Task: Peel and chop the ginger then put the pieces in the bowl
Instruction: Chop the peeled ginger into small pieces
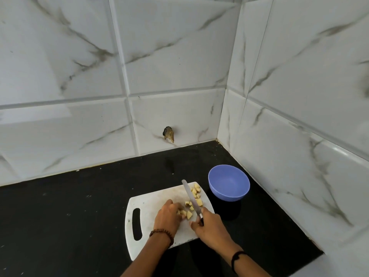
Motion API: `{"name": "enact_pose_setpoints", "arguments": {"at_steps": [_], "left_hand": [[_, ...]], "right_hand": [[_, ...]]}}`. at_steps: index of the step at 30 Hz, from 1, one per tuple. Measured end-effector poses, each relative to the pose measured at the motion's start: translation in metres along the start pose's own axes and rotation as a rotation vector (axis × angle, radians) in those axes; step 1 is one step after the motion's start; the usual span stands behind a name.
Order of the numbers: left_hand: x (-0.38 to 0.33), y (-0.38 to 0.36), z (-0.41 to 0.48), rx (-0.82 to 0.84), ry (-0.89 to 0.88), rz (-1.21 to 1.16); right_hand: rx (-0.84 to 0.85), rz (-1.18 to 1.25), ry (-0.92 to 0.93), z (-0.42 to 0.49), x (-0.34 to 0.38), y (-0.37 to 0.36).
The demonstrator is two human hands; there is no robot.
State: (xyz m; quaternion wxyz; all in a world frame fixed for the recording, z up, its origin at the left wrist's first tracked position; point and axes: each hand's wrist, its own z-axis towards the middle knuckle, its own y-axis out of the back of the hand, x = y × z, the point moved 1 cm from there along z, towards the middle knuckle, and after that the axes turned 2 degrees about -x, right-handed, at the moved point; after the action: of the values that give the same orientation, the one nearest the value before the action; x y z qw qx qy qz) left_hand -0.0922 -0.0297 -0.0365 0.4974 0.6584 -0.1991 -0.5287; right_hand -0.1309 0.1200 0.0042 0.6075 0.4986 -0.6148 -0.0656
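Observation:
Several pale yellow ginger pieces (pixel 196 193) lie on the right part of a white cutting board (pixel 147 202). My right hand (pixel 209 226) grips the handle of a knife (pixel 190 197) whose blade points away from me and lies among the pieces. My left hand (pixel 167 215) rests on the board with curled fingers on a few ginger pieces (pixel 185 213) near the blade. An empty blue bowl (pixel 229 182) stands just right of the board's far corner.
The black countertop (pixel 79 216) meets white marble-look tiled walls behind and to the right, forming a corner behind the bowl. A small dark broken hole (pixel 169 134) shows low in the back wall. The board's handle slot faces left.

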Motion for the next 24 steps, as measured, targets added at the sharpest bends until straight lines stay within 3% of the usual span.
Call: {"name": "enact_pose_setpoints", "arguments": {"at_steps": [7, 24], "left_hand": [[0.001, -0.004, 0.000, 0.001, -0.062, 0.023], [-0.008, -0.006, 0.024, -0.014, -0.061, -0.015]], "right_hand": [[-0.151, -0.072, 0.027, 0.028, 0.004, -0.018], [-0.234, -0.090, 0.003, 0.046, -0.002, -0.018]]}}
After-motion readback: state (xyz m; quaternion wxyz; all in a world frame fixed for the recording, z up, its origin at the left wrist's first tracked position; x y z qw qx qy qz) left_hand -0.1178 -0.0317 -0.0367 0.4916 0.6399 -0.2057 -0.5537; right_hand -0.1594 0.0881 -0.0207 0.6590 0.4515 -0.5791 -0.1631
